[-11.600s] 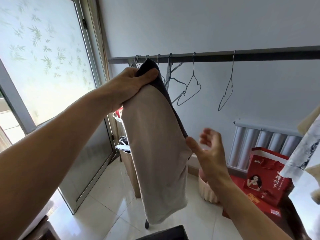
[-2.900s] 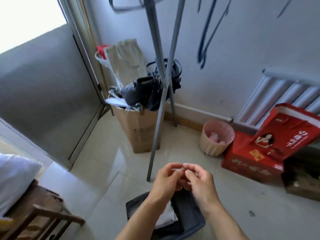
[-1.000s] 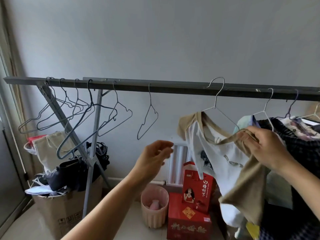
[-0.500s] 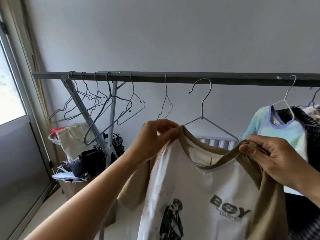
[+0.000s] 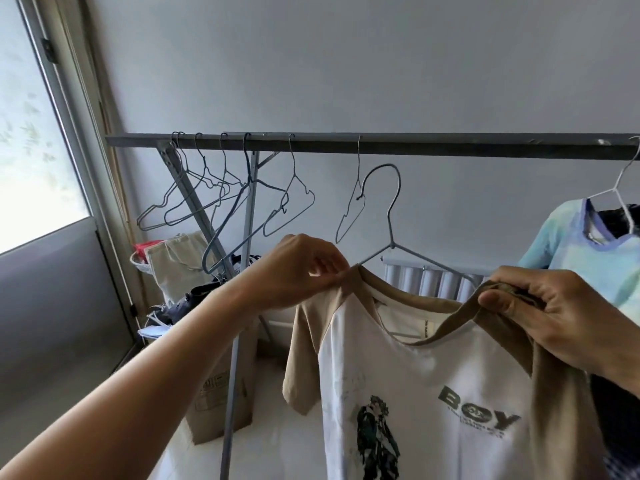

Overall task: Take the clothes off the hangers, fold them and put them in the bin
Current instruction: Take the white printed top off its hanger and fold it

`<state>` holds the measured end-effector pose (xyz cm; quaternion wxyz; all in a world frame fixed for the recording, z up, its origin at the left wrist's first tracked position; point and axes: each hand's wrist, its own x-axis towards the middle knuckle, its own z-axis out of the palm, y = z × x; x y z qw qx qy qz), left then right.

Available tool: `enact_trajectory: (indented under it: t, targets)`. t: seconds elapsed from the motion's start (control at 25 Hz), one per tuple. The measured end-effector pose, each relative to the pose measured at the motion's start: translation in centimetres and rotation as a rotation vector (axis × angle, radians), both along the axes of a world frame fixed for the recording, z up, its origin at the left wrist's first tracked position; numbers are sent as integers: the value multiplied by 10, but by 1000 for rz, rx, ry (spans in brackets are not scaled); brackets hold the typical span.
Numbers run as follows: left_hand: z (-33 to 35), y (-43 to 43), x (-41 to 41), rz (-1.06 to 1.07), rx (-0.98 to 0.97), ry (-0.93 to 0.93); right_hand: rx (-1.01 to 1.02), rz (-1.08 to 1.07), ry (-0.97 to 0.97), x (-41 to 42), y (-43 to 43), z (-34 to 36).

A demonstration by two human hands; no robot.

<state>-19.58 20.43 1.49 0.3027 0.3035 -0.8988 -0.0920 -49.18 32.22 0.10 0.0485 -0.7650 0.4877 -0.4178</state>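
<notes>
**Tan-and-white tee held up by both shoulders, hanger inside it**

Plenty can't be seen here. The T-shirt (image 5: 433,393) runs off the bottom edge, so its hem is out of view. The wire hanger (image 5: 390,216) shows its hook and both sloping arms, but the far arm disappears behind the bunched fabric at the right hand's fingers, and any lower bar is hidden inside the shirt. The small print under "BOY" is too tiny to read. A dark garment below the right wrist is just a blur.

The tee has a white body, tan raglan sleeves and a tan collar, with a dark figure print below the left-hand fingers and "BOY" below the right-hand ones. The left hand (image 5: 301,268) has its fingers curled together, pinching the shoulder seam. The right hand (image 5: 554,313) clamps the other shoulder, thumb on top and fingers wrapped under the gathered cloth. The neck opening sags between the two grips.

Above the fingers, the hook sits below the rail (image 5: 381,145) rather than on it. Empty hangers (image 5: 221,202) hang beyond the left hand, and a pale blue shirt (image 5: 595,258) hangs past the right, cut off by the edge.
</notes>
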Motion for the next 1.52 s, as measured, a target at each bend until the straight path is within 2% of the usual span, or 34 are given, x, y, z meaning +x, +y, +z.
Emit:
enact_trajectory:
  t: [0.08,0.28,0.32,0.4,0.44,0.48,0.6,0.84,0.96,1.16,1.32,1.4,1.52]
  targets:
    - [-2,-2,5,19,-39,-71,-3,10,-8,0,0,1]
    - [0,-4,14,129,-114,-66,1,19,12,0,3,0]
    - [2,-2,13,121,-102,41,0,19,13,1,4,0]
    - [3,8,3,14,36,390,-6,24,41,6,4,1]
    - [3,14,-6,-22,92,511,-9,37,62,10,4,2]
    - [1,19,-15,-18,98,557,-16,49,78,14,2,3]
    - [-13,24,-27,137,-98,418,-73,43,36,22,-3,-1]
    - [-17,14,-17,233,-216,544,-266,-93,-237,31,-10,-18]
    - [-14,14,-9,352,-265,595,-331,-143,-288,23,-15,-23]
    - [-19,16,-5,439,-267,644,-37,-96,-399,14,-26,-28]
    - [-19,11,-3,475,-252,669,185,-2,-275,10,-26,-27]
    - [-19,10,-5,471,-264,641,235,64,-289,14,-23,-21]
    - [-25,10,-8,422,-271,583,246,98,-439,31,-24,-10]
